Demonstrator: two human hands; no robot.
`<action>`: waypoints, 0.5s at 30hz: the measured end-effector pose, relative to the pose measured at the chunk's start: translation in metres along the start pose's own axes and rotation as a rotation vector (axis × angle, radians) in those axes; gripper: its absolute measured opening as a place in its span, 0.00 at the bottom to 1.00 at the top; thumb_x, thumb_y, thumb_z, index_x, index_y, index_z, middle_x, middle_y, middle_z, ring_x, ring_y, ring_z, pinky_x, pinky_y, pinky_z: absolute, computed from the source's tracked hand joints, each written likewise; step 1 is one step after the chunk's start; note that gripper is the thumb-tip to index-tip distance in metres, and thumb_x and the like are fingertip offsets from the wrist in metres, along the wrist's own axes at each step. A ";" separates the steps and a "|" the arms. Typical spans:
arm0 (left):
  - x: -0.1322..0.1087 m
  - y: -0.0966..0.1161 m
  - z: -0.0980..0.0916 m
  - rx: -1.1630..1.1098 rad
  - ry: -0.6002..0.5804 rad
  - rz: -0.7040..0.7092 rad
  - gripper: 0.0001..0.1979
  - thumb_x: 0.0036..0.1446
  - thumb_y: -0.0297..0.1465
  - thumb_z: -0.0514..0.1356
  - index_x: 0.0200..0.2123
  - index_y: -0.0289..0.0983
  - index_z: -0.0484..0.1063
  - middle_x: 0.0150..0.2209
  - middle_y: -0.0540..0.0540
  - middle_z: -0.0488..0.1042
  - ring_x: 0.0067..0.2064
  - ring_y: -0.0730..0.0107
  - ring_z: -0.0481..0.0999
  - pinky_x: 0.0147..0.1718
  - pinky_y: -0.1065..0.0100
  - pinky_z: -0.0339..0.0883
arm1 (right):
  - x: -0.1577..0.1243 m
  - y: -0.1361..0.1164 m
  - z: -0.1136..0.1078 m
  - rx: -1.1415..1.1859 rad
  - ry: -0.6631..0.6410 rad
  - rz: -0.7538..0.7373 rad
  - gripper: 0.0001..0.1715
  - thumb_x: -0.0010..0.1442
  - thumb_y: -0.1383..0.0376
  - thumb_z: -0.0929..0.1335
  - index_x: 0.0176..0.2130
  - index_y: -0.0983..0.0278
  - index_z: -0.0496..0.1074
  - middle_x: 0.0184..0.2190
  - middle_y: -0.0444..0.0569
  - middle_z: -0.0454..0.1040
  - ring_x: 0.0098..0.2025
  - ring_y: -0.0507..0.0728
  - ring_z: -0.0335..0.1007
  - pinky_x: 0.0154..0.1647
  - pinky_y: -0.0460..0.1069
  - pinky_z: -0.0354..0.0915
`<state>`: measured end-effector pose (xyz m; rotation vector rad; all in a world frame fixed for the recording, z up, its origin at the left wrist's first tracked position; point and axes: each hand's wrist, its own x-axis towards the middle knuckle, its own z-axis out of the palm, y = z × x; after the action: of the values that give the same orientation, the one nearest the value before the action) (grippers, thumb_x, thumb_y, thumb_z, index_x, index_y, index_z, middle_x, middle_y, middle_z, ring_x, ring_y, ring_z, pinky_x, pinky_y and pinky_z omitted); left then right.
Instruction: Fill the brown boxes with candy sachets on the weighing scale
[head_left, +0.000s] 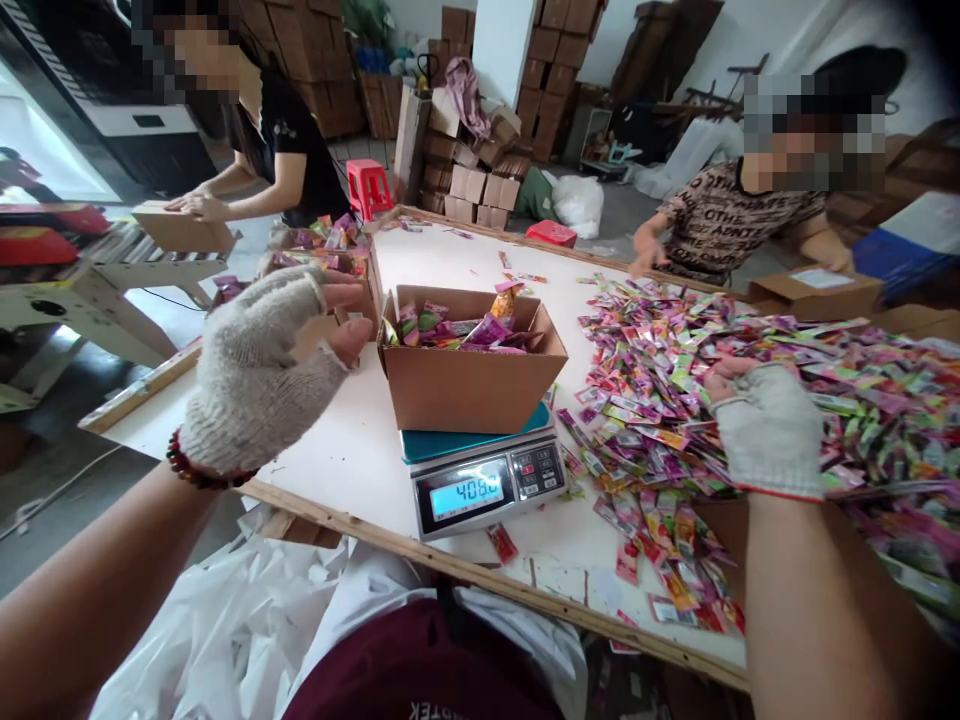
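A cardboard box (474, 390) filled with small colourful packets stands on the teal plate of a digital scale (487, 490), whose lit display shows digits beginning 408. My left hand (262, 370), in a grey fingerless glove, is raised just left of the box with its fingers apart and nothing in it. At the right, my right hand (765, 420), gloved the same way, is at the big pile of packets (652, 400). Its fingertips are bent against the pile, and whatever they hold is too small to make out.
One person (285, 150) at the back left handles a carton. Another person (750, 215) sits across the table (337, 440) at the right. Boxes of packets stand behind my left hand. A wooden rim (405, 545) edges the table. Loose packets lie by the scale.
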<state>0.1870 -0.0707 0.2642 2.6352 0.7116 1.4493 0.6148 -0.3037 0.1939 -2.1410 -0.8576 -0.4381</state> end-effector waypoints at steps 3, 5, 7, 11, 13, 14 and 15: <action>0.012 0.011 0.002 -0.026 0.008 0.040 0.13 0.61 0.32 0.63 0.48 0.35 0.78 0.51 0.40 0.80 0.54 0.60 0.78 0.57 0.57 0.69 | 0.000 -0.029 0.009 0.140 0.005 -0.037 0.15 0.56 0.58 0.69 0.42 0.62 0.74 0.36 0.55 0.78 0.36 0.59 0.72 0.42 0.54 0.67; 0.020 0.020 0.003 -0.030 0.024 0.073 0.13 0.62 0.32 0.62 0.48 0.35 0.78 0.51 0.40 0.80 0.54 0.61 0.78 0.57 0.57 0.69 | 0.002 -0.051 0.017 0.207 -0.013 -0.089 0.16 0.57 0.57 0.69 0.44 0.62 0.74 0.37 0.54 0.78 0.37 0.58 0.72 0.44 0.54 0.67; 0.027 0.028 0.004 -0.018 0.038 0.105 0.13 0.62 0.33 0.62 0.48 0.35 0.78 0.49 0.42 0.81 0.54 0.61 0.78 0.57 0.57 0.69 | 0.005 -0.069 0.026 0.281 -0.049 -0.133 0.18 0.59 0.56 0.69 0.45 0.63 0.73 0.39 0.55 0.78 0.37 0.57 0.72 0.44 0.53 0.67; 0.039 0.041 0.010 -0.047 0.000 0.126 0.13 0.64 0.36 0.60 0.48 0.36 0.77 0.49 0.42 0.81 0.55 0.63 0.78 0.57 0.60 0.68 | 0.003 -0.091 0.038 0.370 -0.145 -0.176 0.20 0.60 0.55 0.69 0.48 0.64 0.73 0.40 0.53 0.78 0.36 0.56 0.71 0.39 0.51 0.67; 0.045 0.045 0.020 -0.072 -0.043 0.113 0.14 0.64 0.37 0.59 0.47 0.35 0.77 0.49 0.40 0.80 0.52 0.63 0.78 0.54 0.62 0.70 | 0.003 -0.103 0.041 0.379 -0.173 -0.189 0.20 0.61 0.54 0.68 0.48 0.64 0.74 0.37 0.50 0.77 0.33 0.55 0.70 0.37 0.52 0.67; 0.047 0.047 0.027 -0.060 -0.086 0.109 0.15 0.64 0.38 0.59 0.47 0.34 0.77 0.48 0.39 0.80 0.51 0.62 0.79 0.51 0.62 0.71 | 0.004 -0.111 0.042 0.385 -0.183 -0.202 0.21 0.61 0.54 0.68 0.48 0.64 0.74 0.36 0.50 0.77 0.33 0.55 0.69 0.38 0.52 0.68; 0.049 0.048 0.036 -0.026 -0.150 0.107 0.16 0.63 0.39 0.60 0.47 0.34 0.77 0.47 0.39 0.79 0.49 0.60 0.79 0.49 0.61 0.71 | 0.006 -0.121 0.044 0.396 -0.188 -0.228 0.21 0.62 0.53 0.68 0.48 0.64 0.74 0.36 0.50 0.76 0.34 0.56 0.70 0.40 0.53 0.69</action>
<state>0.2559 -0.0869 0.2956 2.7641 0.5411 1.2563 0.5360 -0.2099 0.2332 -1.7442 -1.1933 -0.1612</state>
